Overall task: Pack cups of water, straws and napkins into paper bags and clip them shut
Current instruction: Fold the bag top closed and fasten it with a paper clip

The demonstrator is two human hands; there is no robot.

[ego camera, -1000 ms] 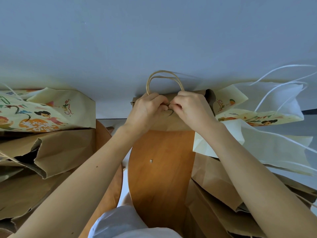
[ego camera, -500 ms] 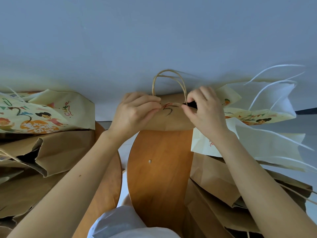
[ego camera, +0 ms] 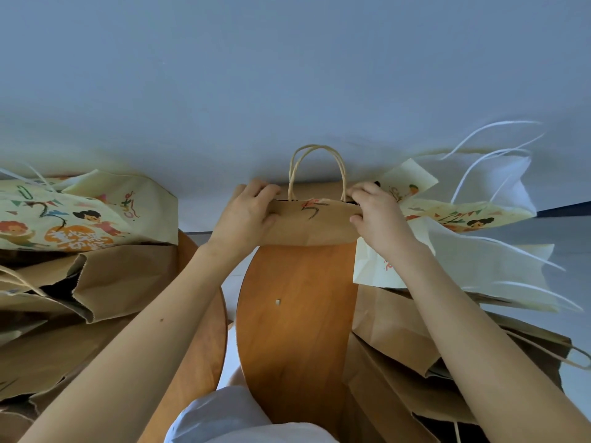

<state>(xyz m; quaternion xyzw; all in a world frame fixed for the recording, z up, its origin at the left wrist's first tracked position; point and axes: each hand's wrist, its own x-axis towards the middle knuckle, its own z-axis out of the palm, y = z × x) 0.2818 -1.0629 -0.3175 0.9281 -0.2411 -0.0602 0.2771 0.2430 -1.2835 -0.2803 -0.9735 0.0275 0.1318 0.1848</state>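
Stock list as I read it from my remote seat, largest first.

- Wall (ego camera: pixel 287 75): plain blue-grey, behind the fingers.
- Wooden board (ego camera: pixel 297 314): rounded, orange-brown, below the fingers and running toward the wearer.
- Brown sacks (ego camera: pixel 121 282): a crumpled heap outboard of the left fingers, with more under the right forearm.
- Printed bags (ego camera: pixel 80 215): cream with cartoon figures, past the fingers on both sides.
- Brown bag (ego camera: pixel 313 228): the task item. It stands at the far end of the board, spanned between the two sets of fingers, with its mouth pressed flat. I judge it light, thin paper, stiff only along its folds, and easily creased or torn. Its contents are hidden, so I would keep it upright in case it holds water. The best hold is the flattened top edge near the corners.
- Left hand (ego camera: pixel 246 212): fingers curled over the top edge, thumb on the near face, clamped on the left corner.
- Right hand (ego camera: pixel 380 212): fingertips pinched on the right corner. A dark speck shows there, and I cannot tell whether it is a clip.
- Handles (ego camera: pixel 316 167): twisted paper loops, upright between the fingers.
- Writing: "cute" (ego camera: pixel 129 204) on the left printed bag. The scrawl (ego camera: pixel 311 207) on the brown bag is unreadable.
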